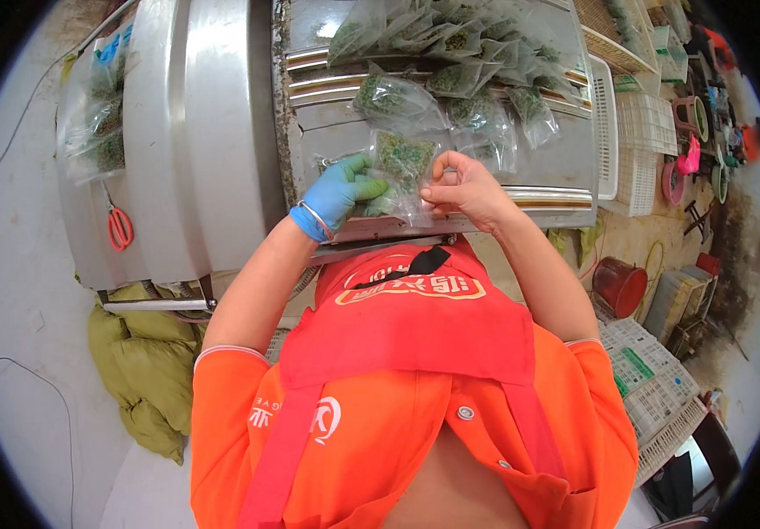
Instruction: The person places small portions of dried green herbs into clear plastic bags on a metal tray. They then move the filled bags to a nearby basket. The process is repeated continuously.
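A clear plastic bag of small green grains (pixel 404 159) is held between my two hands above the near edge of the steel table. My left hand (pixel 336 194), in a blue glove with green on its fingers and thumb, grips the bag's left side. Bare, my right hand (pixel 466 187) pinches the bag's clear right edge between thumb and fingers. Just beyond lie more such bags, a plump one (pixel 397 101) nearest and a flatter one (pixel 483 123) to its right. A larger heap of filled bags (pixel 450 35) covers the table's far part.
On the left stands a curved steel machine housing (pixel 230 123). Red-handled scissors (pixel 119 225) and more filled bags (pixel 102 132) lie at its far left. White plastic crates (pixel 640 132) and a red bucket (pixel 618 286) stand to the right. Olive sacks (pixel 146 370) rest on the floor at left.
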Tool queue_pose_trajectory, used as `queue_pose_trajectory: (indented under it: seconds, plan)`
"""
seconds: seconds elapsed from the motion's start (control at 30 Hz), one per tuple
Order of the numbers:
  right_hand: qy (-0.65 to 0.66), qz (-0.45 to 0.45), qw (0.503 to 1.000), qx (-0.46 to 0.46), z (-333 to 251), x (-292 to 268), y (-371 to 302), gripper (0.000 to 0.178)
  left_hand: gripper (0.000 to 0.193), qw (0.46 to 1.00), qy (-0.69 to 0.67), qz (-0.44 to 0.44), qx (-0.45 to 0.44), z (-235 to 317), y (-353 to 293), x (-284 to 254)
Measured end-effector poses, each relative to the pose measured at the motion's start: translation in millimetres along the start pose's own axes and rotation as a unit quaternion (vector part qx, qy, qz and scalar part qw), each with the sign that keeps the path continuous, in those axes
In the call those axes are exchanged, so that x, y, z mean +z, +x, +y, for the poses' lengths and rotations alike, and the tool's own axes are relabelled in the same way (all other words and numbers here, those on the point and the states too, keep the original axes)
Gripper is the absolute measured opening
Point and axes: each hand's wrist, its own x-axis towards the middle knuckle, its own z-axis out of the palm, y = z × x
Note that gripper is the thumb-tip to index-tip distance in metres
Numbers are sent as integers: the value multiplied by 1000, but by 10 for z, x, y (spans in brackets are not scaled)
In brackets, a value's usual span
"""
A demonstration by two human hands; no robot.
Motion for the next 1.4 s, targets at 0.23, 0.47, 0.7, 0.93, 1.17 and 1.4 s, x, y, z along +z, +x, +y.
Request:
queue_pose_trajectory:
  seconds: [0.23, 0.47, 0.7, 0.93, 1.17, 1.4]
  plan:
    - [-344, 76, 924, -149, 228, -68, 383, 24, 47, 769, 589, 156, 191, -231, 137, 27]
    - [-571, 236, 716, -326, 472, 43, 351, 32, 51, 585, 742, 240, 225, -378, 162, 199]
    - [-686, 102, 656, -297, 509, 92, 158, 42, 55, 468, 786, 96, 393, -142, 361, -47]
    - [-603, 129, 700, -361, 596, 1, 166, 24, 65, 500, 784, 43, 364, -1, 382, -61]
    - [-601, 123, 691, -384, 696, -42, 118, 26, 70, 526, 773, 53, 350, -109, 180, 28]
    - [-602, 385, 550, -432, 59, -526, 244, 28, 58, 668, 623, 101, 395, -113, 30, 543]
